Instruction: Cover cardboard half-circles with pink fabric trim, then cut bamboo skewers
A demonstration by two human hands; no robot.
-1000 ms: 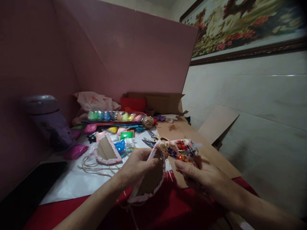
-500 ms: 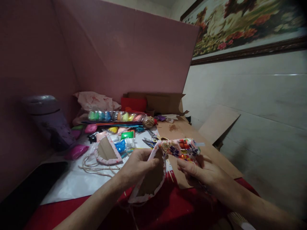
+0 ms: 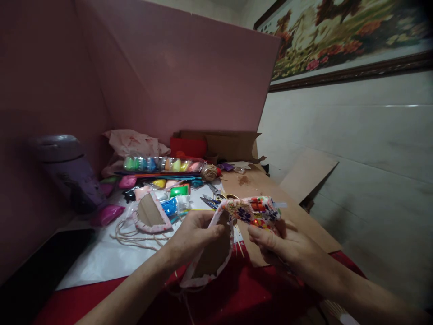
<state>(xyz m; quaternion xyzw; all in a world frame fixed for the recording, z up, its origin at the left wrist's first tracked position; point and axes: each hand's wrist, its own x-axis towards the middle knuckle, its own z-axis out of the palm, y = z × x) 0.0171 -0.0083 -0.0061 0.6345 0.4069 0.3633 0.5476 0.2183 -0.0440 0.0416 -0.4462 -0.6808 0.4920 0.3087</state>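
My left hand (image 3: 199, 230) pinches a curved cardboard piece (image 3: 214, 253) whose edge is wrapped in pale pink fabric; its bare brown side faces me. Wrapped round the handle of a flower-patterned hot glue gun (image 3: 260, 207) is my right hand (image 3: 277, 241). A clear glue stick (image 3: 280, 205) pokes out of the gun's rear, and a small red light glows on its side. The gun's front end is at the upper fabric edge of the piece; whether the nozzle touches is hidden. A similar fabric-edged cardboard piece (image 3: 151, 213) lies on the white sheet with twine (image 3: 135, 241) beside it.
Scissors (image 3: 211, 201) lie behind the held piece. Packs of coloured clay (image 3: 165, 164), a twine ball (image 3: 209, 172) and a purple bottle (image 3: 69, 174) stand farther back and left. A cardboard sheet (image 3: 304, 230) covers the right side, near the tiled wall (image 3: 379, 149).
My right hand and the glue gun have shifted very slightly left. The left hand and the cardboard piece stay almost where they were.
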